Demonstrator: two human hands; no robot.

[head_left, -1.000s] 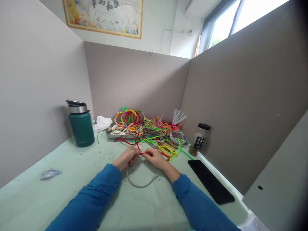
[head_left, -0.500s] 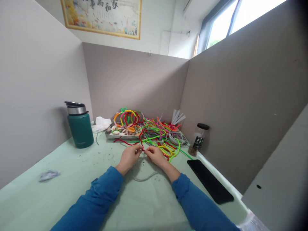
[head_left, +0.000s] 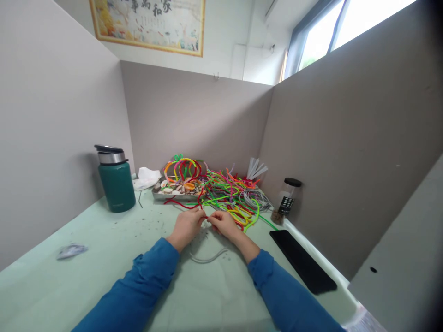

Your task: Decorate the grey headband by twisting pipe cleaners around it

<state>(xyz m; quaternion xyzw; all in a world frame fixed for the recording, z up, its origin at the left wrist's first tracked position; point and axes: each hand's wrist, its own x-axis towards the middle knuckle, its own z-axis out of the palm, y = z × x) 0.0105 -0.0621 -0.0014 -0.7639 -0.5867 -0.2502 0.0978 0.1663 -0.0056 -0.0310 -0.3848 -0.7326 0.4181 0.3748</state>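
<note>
Both my hands meet over the middle of the table, fingertips close together. My left hand (head_left: 188,226) pinches a red pipe cleaner (head_left: 200,198), whose free lengths stick up and trail off to the left behind the fingers. My right hand (head_left: 223,223) is also closed in a pinch, on the end of the same red pipe cleaner; the exact grip point is mostly hidden by the fingers. Just beyond my hands lies a heap of coloured pipe cleaners (head_left: 230,189). Below the hands a grey pipe cleaner (head_left: 208,259) lies curved on the table.
A metal tray (head_left: 178,197) holds wooden slices and rings of bent pipe cleaners. On the left stand a green bottle (head_left: 116,186) and white tissue (head_left: 148,176); a crumpled wrapper (head_left: 72,251) lies nearer. To the right are a clear jar (head_left: 286,200) and a black phone-like slab (head_left: 302,260).
My left fingers have shifted slightly right, closer to the right fingertips and over the join. The upright red length now leans further left. My right hand has hardly moved.
</note>
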